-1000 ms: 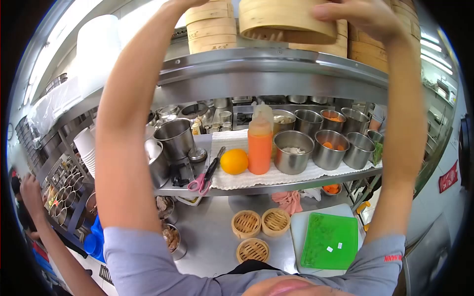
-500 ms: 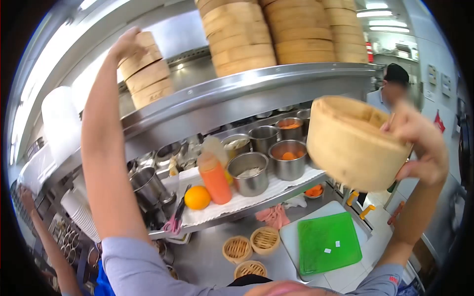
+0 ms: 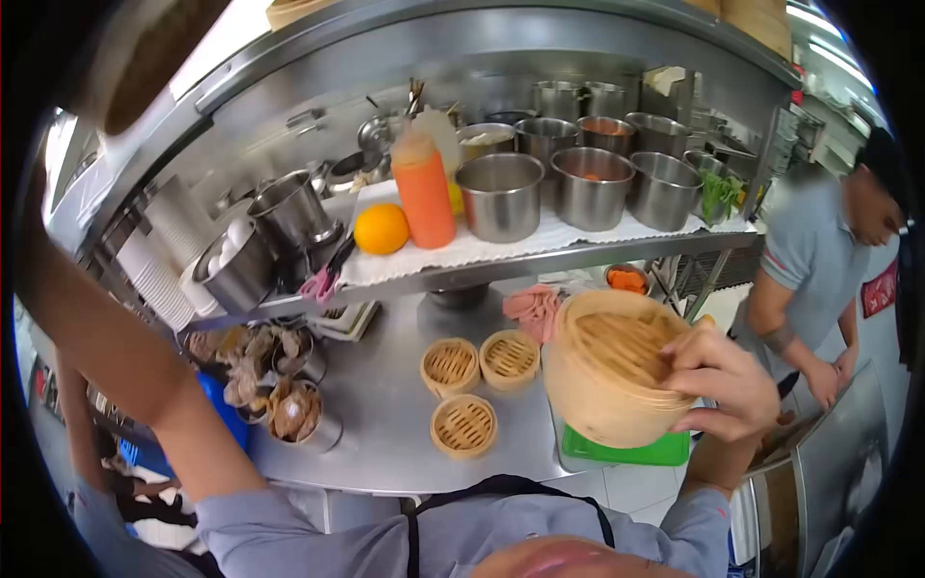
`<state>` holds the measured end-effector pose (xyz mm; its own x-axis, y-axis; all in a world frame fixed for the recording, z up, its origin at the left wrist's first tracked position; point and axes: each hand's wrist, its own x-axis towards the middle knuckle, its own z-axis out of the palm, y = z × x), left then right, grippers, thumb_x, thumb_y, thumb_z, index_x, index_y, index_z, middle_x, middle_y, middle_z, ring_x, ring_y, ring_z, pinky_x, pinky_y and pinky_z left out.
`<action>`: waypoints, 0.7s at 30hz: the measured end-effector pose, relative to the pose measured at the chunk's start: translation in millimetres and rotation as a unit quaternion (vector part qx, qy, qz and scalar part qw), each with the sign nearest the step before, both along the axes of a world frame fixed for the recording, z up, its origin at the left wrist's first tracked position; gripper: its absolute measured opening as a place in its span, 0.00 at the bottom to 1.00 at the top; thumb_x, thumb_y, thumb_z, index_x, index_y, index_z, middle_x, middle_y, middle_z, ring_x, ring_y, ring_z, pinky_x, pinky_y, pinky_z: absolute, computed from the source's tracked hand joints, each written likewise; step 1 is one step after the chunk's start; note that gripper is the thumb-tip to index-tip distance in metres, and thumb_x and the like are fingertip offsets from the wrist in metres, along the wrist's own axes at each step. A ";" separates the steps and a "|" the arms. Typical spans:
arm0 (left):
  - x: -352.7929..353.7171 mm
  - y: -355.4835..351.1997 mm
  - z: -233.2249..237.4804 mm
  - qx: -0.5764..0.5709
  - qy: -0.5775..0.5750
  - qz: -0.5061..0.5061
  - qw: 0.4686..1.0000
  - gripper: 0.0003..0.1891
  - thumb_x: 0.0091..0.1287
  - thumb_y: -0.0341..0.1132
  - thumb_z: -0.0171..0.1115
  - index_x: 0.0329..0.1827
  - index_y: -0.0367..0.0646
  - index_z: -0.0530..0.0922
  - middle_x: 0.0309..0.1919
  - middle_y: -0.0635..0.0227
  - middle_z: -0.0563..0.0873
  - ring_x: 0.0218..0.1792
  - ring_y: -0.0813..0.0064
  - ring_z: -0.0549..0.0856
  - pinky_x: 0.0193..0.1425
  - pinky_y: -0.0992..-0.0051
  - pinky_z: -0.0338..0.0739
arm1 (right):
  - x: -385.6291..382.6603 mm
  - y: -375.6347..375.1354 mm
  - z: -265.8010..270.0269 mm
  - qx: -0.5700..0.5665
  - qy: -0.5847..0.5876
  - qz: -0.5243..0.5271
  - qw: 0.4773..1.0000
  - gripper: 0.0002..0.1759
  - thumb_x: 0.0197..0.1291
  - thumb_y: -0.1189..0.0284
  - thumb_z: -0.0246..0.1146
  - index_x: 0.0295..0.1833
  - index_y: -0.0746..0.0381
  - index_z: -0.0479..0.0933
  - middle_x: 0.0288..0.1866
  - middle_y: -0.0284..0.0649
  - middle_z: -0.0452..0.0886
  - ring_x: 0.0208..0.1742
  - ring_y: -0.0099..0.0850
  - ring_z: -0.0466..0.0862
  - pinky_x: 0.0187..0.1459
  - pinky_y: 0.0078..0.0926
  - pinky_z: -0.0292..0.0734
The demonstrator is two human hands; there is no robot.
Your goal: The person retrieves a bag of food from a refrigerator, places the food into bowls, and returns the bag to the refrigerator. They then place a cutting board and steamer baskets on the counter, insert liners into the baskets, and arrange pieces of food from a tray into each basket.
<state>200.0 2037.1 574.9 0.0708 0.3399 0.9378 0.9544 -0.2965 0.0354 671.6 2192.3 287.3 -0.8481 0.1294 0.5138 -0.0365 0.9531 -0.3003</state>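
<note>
My right hand [image 3: 727, 380] grips the rim of a round bamboo steamer [image 3: 612, 414], thumb outside and fingers over the edge. The steamer is tilted towards me, so its slatted inside shows. My left arm reaches up to the top left corner, where my left hand [image 3: 87, 72] is dark, blurred and partly cut off. Beside it is a blurred brown rounded thing [image 3: 159, 58], which looks like a bamboo steamer. Three small bamboo steamers, one of them nearest me [image 3: 463, 426], sit on the steel counter [image 3: 385, 424] below.
A green board [image 3: 626, 450] lies under the held steamer. The shelf carries an orange [image 3: 382, 229], a sauce bottle [image 3: 424, 197] and several steel pots [image 3: 499, 202]. A pink cloth [image 3: 533, 310] lies behind. A co-worker [image 3: 814, 250] stands at right; another person's arm [image 3: 82, 414] shows at left.
My view has dropped towards the counter. My right hand has lowered the bamboo steamer and tilted its inside towards me. My left hand has left the steamer stack on the upper shelf.
</note>
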 end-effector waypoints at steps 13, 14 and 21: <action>58.2 -40.2 -448.9 -0.348 -0.197 0.099 0.911 0.38 0.41 0.28 0.78 0.60 0.41 0.73 0.50 0.59 0.78 0.57 0.57 0.75 0.63 0.60 0.66 | -97.0 1.0 -164.6 -0.273 -0.108 0.105 0.950 0.21 0.52 0.70 0.70 0.52 0.67 0.77 0.42 0.45 0.74 0.46 0.44 0.75 0.49 0.37 0.72; 59.7 -31.5 -472.3 -0.370 -0.176 0.124 0.904 0.37 0.41 0.29 0.78 0.59 0.41 0.74 0.50 0.58 0.78 0.55 0.55 0.74 0.62 0.58 0.64 | -103.0 -7.5 -176.3 -0.291 -0.119 0.109 0.943 0.22 0.51 0.71 0.70 0.52 0.67 0.77 0.43 0.45 0.74 0.47 0.44 0.75 0.49 0.37 0.71; 37.2 0.1 -551.8 -0.269 -0.235 0.149 0.922 0.35 0.43 0.32 0.78 0.58 0.42 0.74 0.47 0.60 0.78 0.52 0.56 0.73 0.62 0.59 0.59 | -130.5 -24.8 -243.8 -0.158 -0.155 -0.040 0.974 0.15 0.49 0.76 0.67 0.45 0.63 0.80 0.39 0.42 0.72 0.47 0.44 0.73 0.49 0.39 0.71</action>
